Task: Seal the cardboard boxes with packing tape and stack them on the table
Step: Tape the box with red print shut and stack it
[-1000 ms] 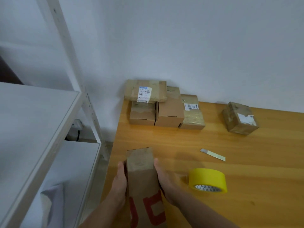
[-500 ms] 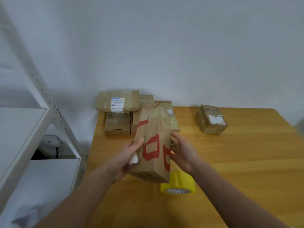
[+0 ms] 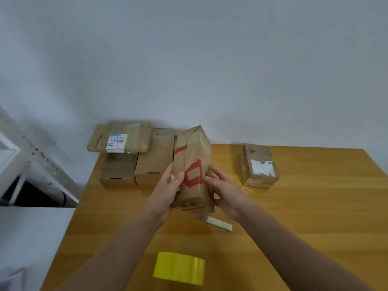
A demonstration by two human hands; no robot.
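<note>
A long cardboard box with red print (image 3: pixel 194 164) is held above the wooden table (image 3: pixel 304 211), its far end tilted up. My left hand (image 3: pixel 168 189) grips its left side with the thumb across the front, and my right hand (image 3: pixel 225 191) holds its right side. A yellow roll of packing tape (image 3: pixel 179 267) lies on the table near me. A small utility knife (image 3: pixel 216 222) lies just below the box. A group of several cardboard boxes (image 3: pixel 136 156) sits at the table's back left, with a flat labelled box on top. A single taped box (image 3: pixel 259 165) sits to the right.
A white metal shelf frame (image 3: pixel 35 162) stands to the left of the table, with a white shelf surface (image 3: pixel 27 238) below it. A plain white wall runs behind the table.
Both hands have carried the red-printed box up from the table's near left edge toward the middle. The view has shifted, so the tape roll now appears nearer me.
</note>
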